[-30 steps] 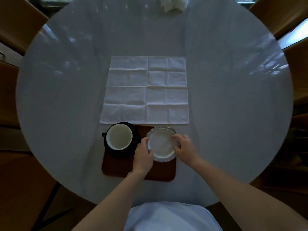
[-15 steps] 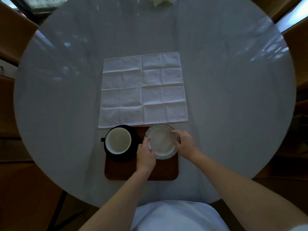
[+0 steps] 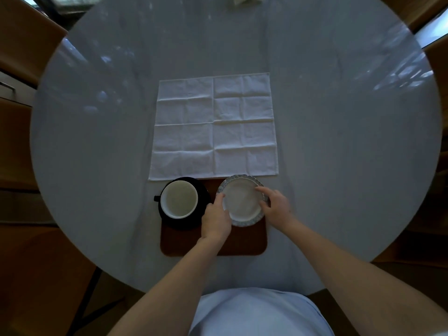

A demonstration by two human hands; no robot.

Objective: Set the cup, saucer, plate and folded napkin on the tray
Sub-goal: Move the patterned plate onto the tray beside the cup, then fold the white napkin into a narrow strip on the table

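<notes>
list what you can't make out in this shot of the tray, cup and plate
- Tray, head view: most of its top is hidden by the saucer, the plate and the left hand.
- Plate: whether it rests on the tray or is held just above it.
- Pale object at the table's far edge: cut off by the frame top.
- Cup: handle mostly hidden behind its body.

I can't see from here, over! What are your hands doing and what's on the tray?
Left hand and right hand grip plate on tray. Cup on saucer, placed. Napkin unfolded on table.
</notes>
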